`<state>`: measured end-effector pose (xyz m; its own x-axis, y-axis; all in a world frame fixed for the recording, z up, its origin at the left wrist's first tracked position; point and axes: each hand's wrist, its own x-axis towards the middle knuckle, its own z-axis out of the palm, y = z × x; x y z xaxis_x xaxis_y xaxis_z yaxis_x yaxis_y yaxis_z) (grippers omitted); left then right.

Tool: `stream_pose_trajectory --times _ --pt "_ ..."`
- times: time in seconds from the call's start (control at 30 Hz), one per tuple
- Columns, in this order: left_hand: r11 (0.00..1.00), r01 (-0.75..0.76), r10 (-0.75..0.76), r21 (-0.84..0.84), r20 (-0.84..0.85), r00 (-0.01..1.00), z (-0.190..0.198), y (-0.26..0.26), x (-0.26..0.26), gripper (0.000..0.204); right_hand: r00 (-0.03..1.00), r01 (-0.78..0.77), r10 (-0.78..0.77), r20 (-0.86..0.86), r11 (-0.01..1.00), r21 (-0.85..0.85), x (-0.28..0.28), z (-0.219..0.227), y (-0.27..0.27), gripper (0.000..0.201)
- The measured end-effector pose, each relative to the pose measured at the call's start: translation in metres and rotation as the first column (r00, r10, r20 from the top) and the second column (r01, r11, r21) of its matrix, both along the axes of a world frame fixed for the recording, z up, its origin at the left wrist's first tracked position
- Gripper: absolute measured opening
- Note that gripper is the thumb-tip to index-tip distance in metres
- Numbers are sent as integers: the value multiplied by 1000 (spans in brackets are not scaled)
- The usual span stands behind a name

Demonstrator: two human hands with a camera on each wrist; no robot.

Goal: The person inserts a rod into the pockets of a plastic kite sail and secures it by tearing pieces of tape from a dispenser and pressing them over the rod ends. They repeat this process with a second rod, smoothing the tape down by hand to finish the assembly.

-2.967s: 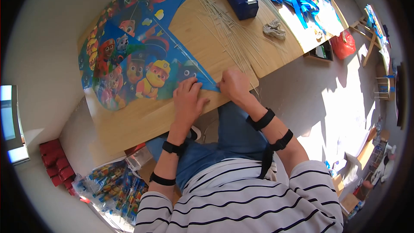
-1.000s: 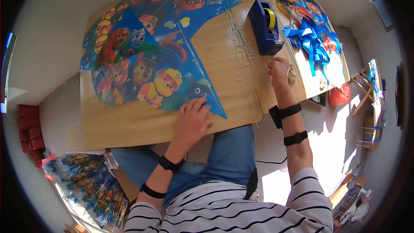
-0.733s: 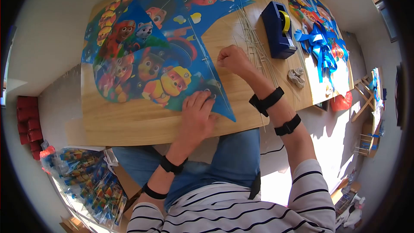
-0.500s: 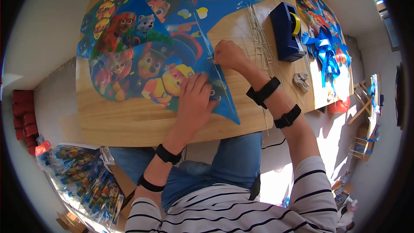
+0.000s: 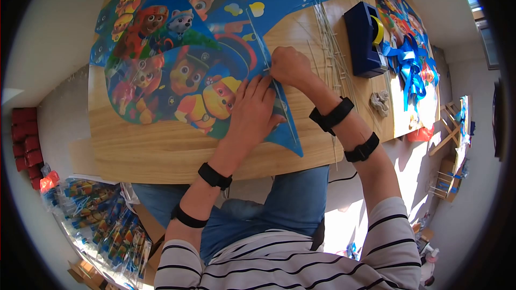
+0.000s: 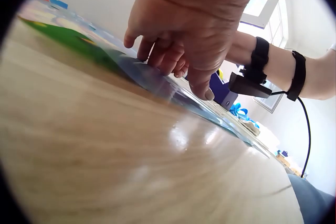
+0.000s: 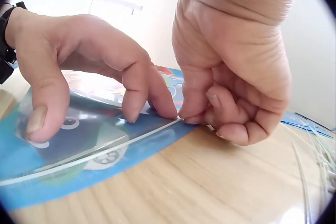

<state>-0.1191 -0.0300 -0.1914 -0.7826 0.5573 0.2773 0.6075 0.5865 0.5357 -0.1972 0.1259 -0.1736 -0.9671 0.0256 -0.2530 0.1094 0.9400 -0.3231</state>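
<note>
A printed blue film sheet with cartoon characters (image 5: 185, 72) lies on the wooden table, a thin white rod (image 7: 113, 150) along its right edge. My left hand (image 5: 250, 110) rests on the sheet beside the rod, fingers spread and bent, tips pressing the film; the right wrist view shows this left hand (image 7: 94, 45) too. My right hand (image 7: 231, 66) has curled fingers, its thumb and forefinger pinching at the rod by the left fingertips. Whether a bit of tape is between them I cannot tell. In the left wrist view, my left hand (image 6: 184, 19) hides part of the sheet.
Right of the hands lie loose thin rods (image 5: 333, 56), a blue tape dispenser (image 5: 365, 40) with yellow tape, a crumpled pale wad (image 5: 379, 103) and blue ribbons (image 5: 409, 64). The table's near edge (image 5: 215, 176) runs above the person's legs. Bagged goods (image 5: 102, 215) stand at lower left.
My right hand has gone from the sheet's near corner to the dispenser and back left to the rod. My left hand has moved up along the sheet's edge, close to the right hand.
</note>
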Motion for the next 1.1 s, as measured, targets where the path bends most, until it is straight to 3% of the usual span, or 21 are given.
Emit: stream_pose_trajectory --times 0.1,0.2,0.3,0.4,0.5,0.6,0.7,0.8,0.9,1.1 --pt "1000 -16 16 -27 -3 1000 -1 2 0 63 996 50 -53 70 998 41 -1 9 -2 20" --pt "997 -33 33 -69 -3 999 2 4 1 66 999 34 -34 4 995 -97 0 -6 15 21" --pt "995 -44 45 -90 10 999 3 5 2 67 948 265 -162 273 878 -398 0 -5 24 25" --pt "994 -47 48 -101 10 999 4 5 3 67 911 404 -289 293 763 -504 6 -3 21 21" --pt "992 -38 43 -117 38 998 4 4 2 66 819 427 -574 -25 638 -641 15 -14 18 23" --pt "991 -42 51 -129 73 996 4 5 3 65 906 380 -418 60 744 -549 16 5 33 27" --pt "990 -42 51 -135 67 996 3 6 2 66 947 235 -304 -100 873 -427 19 -6 25 21" --pt "989 -48 55 -143 43 998 2 6 2 68 942 190 -250 -222 946 -261 20 -23 15 13" --pt "984 -51 60 -168 52 997 3 7 2 72 922 225 -264 -284 961 -162 15 -33 11 9" --pt "980 -66 73 -186 32 997 9 11 -1 80 891 296 -323 -319 946 -133 12 -29 0 11"
